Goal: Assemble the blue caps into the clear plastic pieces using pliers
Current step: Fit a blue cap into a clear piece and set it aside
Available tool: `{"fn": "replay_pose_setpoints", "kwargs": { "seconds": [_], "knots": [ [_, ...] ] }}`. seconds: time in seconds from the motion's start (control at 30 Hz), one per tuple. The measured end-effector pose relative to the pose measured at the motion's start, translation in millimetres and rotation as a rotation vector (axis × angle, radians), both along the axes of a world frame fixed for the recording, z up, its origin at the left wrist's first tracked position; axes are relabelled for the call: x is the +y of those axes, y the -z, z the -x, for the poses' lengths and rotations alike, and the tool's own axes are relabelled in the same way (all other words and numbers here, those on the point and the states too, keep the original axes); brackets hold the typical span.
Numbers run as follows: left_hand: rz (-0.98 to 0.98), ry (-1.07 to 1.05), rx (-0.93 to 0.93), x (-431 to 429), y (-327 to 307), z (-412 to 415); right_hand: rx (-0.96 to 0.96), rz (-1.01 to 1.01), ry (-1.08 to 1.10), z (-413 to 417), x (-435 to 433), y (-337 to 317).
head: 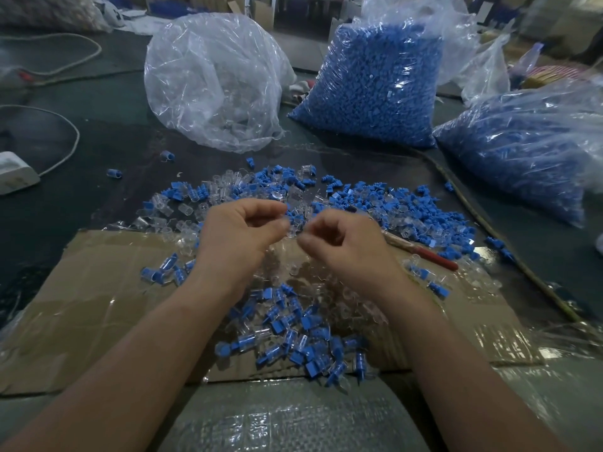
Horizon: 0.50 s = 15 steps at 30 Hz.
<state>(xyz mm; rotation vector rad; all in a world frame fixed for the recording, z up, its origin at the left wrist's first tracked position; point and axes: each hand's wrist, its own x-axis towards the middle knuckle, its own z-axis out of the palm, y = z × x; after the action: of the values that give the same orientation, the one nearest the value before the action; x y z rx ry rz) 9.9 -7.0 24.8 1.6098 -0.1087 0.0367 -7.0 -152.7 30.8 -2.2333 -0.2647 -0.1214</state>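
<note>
The worktop (81, 203) before you is dark and matt. On it lies brown cardboard (98, 288), dull and fibrous, with strips of glossy clear tape that catch the light. The blue caps (421, 210) are opaque plastic with a smooth, matt finish. The clear plastic pieces (192, 210) are transparent and shiny. The bags (212, 79) behind them are thin, crinkled plastic film, very glossy. The pliers (435, 257) show a smooth red handle, plastic or rubber. Nearest you, a grey woven sheet (287, 419) shows a fine weave under a shiny surface. At your left, a power strip (13, 172) is smooth white plastic.
</note>
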Motion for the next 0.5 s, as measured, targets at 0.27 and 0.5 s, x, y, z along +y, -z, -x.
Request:
{"fn": "replay_pose_setpoints", "kwargs": {
  "seconds": [0.27, 0.5],
  "knots": [
    [0.108, -0.013, -0.005, -2.2, -3.6, 0.9, 0.127, 0.512, -0.174, 7.4, 10.6, -6.2],
    [0.082, -0.038, -0.017, -1.8, -2.7, 0.6, 0.14, 0.564, -0.11, 12.6, 19.4, -11.1]
  ]
}}
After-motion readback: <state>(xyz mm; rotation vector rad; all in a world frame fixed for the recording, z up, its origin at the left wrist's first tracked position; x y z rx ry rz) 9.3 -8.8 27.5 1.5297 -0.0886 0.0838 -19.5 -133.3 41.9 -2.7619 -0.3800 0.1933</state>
